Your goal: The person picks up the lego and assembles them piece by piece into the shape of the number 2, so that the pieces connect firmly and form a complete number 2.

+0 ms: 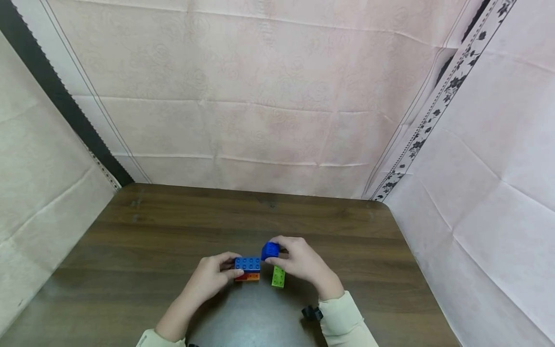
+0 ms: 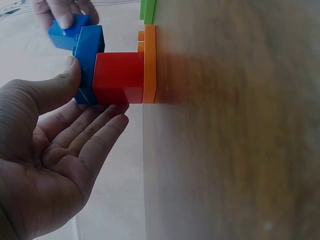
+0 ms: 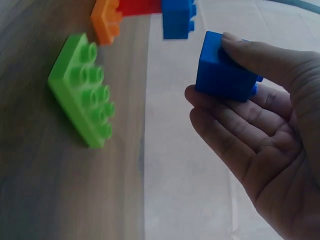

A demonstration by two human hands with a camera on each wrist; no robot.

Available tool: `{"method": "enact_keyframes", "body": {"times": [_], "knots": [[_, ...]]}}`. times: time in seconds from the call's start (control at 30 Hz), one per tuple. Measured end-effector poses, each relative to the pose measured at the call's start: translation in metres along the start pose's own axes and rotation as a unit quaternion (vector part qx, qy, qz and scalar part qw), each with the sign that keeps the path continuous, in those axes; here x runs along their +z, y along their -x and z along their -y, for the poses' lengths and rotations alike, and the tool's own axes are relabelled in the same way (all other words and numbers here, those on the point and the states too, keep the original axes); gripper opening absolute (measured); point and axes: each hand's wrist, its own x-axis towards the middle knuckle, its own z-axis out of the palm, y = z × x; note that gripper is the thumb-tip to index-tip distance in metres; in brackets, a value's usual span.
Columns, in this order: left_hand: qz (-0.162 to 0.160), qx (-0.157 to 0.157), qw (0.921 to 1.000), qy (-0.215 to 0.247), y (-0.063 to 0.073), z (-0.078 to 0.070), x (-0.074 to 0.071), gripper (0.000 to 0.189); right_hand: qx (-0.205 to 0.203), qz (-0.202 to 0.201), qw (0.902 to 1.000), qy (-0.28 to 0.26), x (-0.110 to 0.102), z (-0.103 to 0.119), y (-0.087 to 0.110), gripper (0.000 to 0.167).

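Observation:
A stack of toy building bricks stands on the table: an orange plate (image 2: 150,65) below, a red brick (image 2: 119,77) on it, and a long blue brick (image 1: 247,263) on top. My left hand (image 1: 211,275) holds the stack at its upper end, thumb on the near side and fingers behind. Between thumb and fingers, my right hand (image 1: 300,260) pinches a smaller dark blue brick (image 3: 226,70), raised just right of the stack and apart from it in the right wrist view. A flat green plate with studs (image 1: 278,277) lies on the table below the right hand.
The brown wooden table (image 1: 173,217) has pale cloth (image 1: 260,120) hanging behind it and along both sides. A small black object (image 1: 312,313) sits beside the right sleeve cuff (image 1: 342,313).

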Motion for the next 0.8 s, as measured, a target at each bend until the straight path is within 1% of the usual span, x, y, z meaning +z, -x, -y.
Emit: {"method": "enact_keyframes", "body": {"times": [0.1,0.2,0.47,0.8], "knots": [[0.003,0.002,1.0000,0.000,0.000,0.000,0.000,0.018,-0.022,0.005,0.9997,-0.009,0.001,0.006,-0.001,0.033],[0.004,0.004,1.0000,0.002,-0.001,0.000,-0.001,0.018,-0.032,0.012,0.9993,-0.017,0.004,0.010,-0.002,0.033],[0.003,0.007,1.0000,-0.002,0.000,0.000,-0.001,0.019,-0.039,0.027,0.9987,-0.019,0.012,0.012,-0.005,0.034],[0.006,0.007,1.0000,-0.001,0.000,0.000,-0.002,0.019,-0.054,0.029,0.9978,-0.027,0.015,0.011,-0.007,0.034]]}}
